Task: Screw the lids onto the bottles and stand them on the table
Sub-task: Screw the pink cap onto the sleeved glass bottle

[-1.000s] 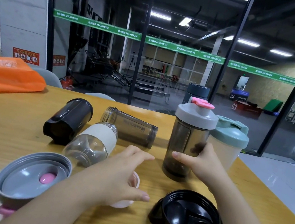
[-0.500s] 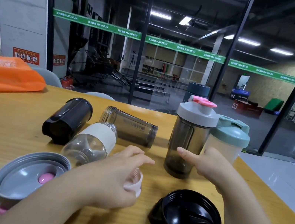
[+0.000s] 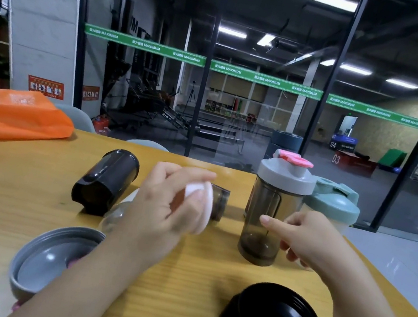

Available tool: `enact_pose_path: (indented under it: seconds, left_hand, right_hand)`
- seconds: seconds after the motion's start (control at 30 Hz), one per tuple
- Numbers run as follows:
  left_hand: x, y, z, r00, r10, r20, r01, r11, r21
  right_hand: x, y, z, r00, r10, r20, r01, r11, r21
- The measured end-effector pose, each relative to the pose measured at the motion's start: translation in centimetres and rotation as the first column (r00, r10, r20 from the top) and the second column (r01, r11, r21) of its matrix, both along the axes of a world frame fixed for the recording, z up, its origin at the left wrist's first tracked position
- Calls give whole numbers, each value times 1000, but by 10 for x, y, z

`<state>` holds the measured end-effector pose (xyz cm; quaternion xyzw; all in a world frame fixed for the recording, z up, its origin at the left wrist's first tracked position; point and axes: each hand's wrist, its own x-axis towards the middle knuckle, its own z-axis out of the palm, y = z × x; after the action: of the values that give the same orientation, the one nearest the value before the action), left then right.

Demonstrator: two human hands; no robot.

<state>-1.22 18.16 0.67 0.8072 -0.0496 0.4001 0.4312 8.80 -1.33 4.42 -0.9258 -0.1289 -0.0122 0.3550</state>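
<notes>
White lid point(image 3: 201, 207) is gripped in the left hand point(image 3: 167, 204) above the table point(image 3: 3, 193), presumably for the lying clear bottle point(image 3: 116, 215), while the right hand point(image 3: 310, 239) hangs loosely curled, holding nothing, beside the capped grey bottle point(image 3: 270, 213).

Two bare forearms reach into view from the lower edge. Neither arm shows a sleeve, a cuff, a glove, a watch, a band or a ring. The left hand point(image 3: 167, 201) is blurred, so the nails on its fingers point(image 3: 185, 176) cannot be made out. The right hand point(image 3: 308, 238) is sharper: its fingers point(image 3: 272, 222) are slim, and the one nail that shows is short and unpainted. The arms are cut off by the frame's lower edge.
</notes>
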Motion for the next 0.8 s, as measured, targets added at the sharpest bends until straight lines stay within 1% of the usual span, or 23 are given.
enact_pose_path:
  seconds: [0.07,0.13,0.17,0.23,0.3,0.4,0.47,0.53,0.6,0.67,0.73,0.8]
  left_hand:
    - [-4,0,5,1000,11,29,-6,984,-180]
    - [-8,0,11,999,12,43,6,918,-397]
    - [-9,2,13,998,35,60,-2,877,-481]
    - [-8,5,15,991,78,112,2,811,-585]
    - [-7,7,18,979,91,182,58,735,-676]
    - [-3,11,19,961,121,250,119,633,-765]
    - [-3,12,20,952,144,269,136,590,-796]
    - [-3,13,22,941,170,292,157,545,-824]
    - [-2,16,24,931,200,305,173,493,-853]
    - [-1,18,25,925,216,313,192,443,-876]
    - [1,21,24,926,201,320,223,394,-892]
    - [2,23,24,927,167,336,266,340,-902]
  right_hand:
    - [-6,5,9,1000,28,2,-28,999,-18]
    - [-12,12,18,998,69,10,-68,996,-50]
    - [-15,16,23,996,91,14,-90,994,-65]
    - [-24,26,32,991,134,15,-132,986,-97]
    - [-33,37,37,984,178,13,-175,977,-120]
    - [-44,58,35,974,221,38,-213,964,-157]
    - [-50,73,27,971,235,55,-222,959,-178]
    - [-52,89,14,964,264,41,-254,953,-164]
    - [-55,104,-1,953,304,9,-300,946,-123]
    - [-57,118,-17,939,343,7,-343,939,-36]
    - [-61,129,-28,925,374,58,-377,926,32]
    - [-64,139,-34,904,410,118,-416,909,30]
